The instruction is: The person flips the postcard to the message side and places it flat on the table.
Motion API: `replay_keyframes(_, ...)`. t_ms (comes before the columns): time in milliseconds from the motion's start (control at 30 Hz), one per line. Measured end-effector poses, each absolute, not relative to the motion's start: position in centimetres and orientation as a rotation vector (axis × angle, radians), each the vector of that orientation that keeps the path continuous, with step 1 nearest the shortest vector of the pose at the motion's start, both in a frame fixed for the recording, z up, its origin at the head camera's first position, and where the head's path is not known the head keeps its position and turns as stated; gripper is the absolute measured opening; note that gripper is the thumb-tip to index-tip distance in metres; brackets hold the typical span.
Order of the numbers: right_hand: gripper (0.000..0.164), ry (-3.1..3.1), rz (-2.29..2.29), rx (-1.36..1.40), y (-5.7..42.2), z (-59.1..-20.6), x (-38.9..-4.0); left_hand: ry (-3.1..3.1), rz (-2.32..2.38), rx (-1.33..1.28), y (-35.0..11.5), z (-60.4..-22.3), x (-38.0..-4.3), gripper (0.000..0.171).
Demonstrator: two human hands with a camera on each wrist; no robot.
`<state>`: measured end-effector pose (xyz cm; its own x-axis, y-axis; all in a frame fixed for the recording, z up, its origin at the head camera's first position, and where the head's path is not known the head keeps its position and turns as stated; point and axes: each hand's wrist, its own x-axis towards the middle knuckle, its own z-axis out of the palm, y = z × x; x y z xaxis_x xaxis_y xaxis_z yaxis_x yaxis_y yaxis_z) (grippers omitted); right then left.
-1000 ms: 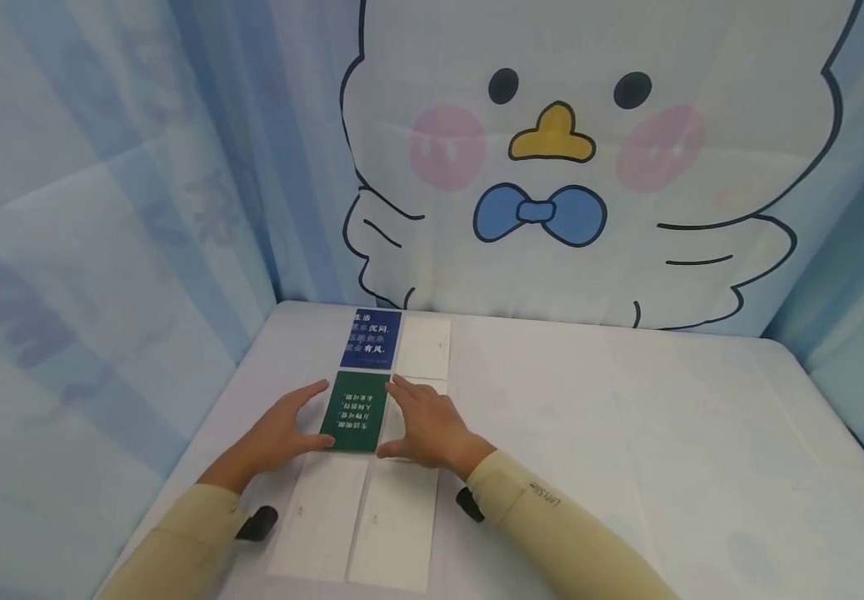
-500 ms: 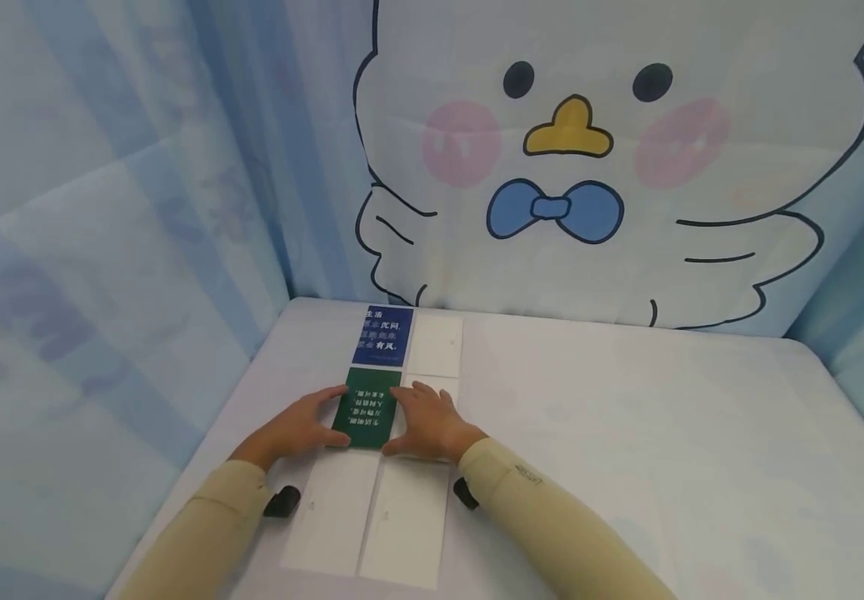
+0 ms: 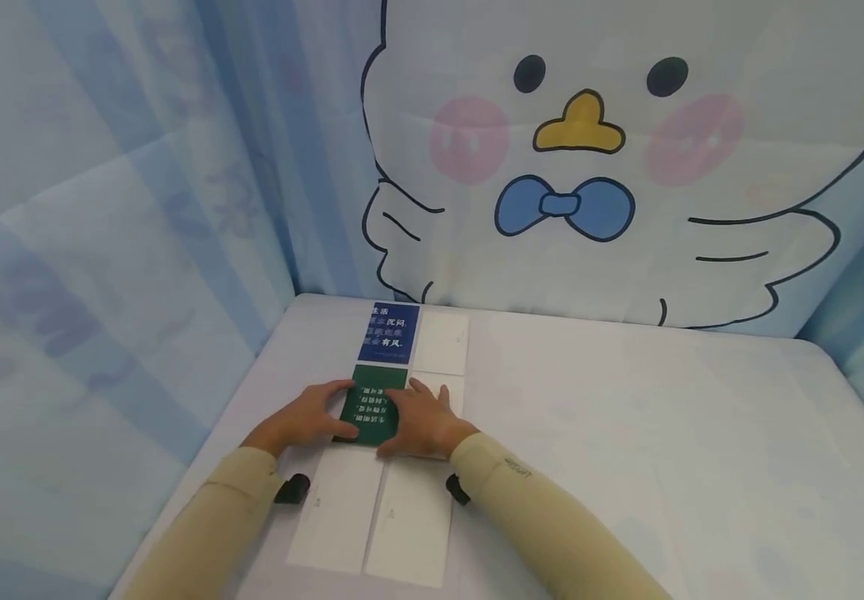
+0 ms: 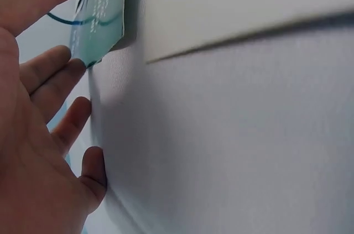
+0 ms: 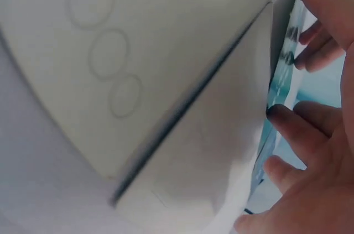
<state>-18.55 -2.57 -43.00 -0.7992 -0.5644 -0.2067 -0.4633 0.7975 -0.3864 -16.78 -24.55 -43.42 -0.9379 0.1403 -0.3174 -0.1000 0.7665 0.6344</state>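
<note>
A green card [image 3: 376, 406] with white printed characters lies flat, below a dark blue printed card [image 3: 389, 333] in the head view. My left hand [image 3: 307, 417] is at the green card's left side, its thumb tip over the lower left corner. Over the card's right side lies my right hand [image 3: 426, 422], thumb at the lower right corner and index finger across the edge. In the left wrist view, the left hand's fingers [image 4: 61, 73] reach the card's edge. The right hand's fingers [image 5: 301, 134] are spread beside a card edge in the right wrist view.
White blank-faced cards lie to the right [image 3: 441, 343] and below, the lower left one [image 3: 337, 508] beside another [image 3: 411, 525]. They rest on a white table [image 3: 626, 450]. Curtains [image 3: 102, 250] and a cartoon backdrop [image 3: 551, 275] stand behind the table.
Both hands have come closer together around the green card. The right hand has moved left over its right edge, and the left hand has reached its left edge. The head view has shifted slightly.
</note>
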Motion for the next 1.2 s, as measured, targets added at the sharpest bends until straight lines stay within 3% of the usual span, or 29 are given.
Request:
replay_keyframes(667, 0.079, 2.67, -0.553, -0.728, -2.4, -42.8, -18.8, 2.561, 1.055, 0.036, -24.2, -43.1, -16.0, 0.092)
replay_keyframes(867, 0.079, 2.666, -0.553, -0.743, -2.4, -42.7, -18.8, 2.598, 1.074, -0.004, -24.6, -43.4, -16.1, 0.08)
replay_keyframes(1200, 0.049, 2.748, -0.544, -0.71, -2.7, -43.0, -19.2, 2.678, 1.144, 0.007, -24.7, -44.2, -16.2, 0.051)
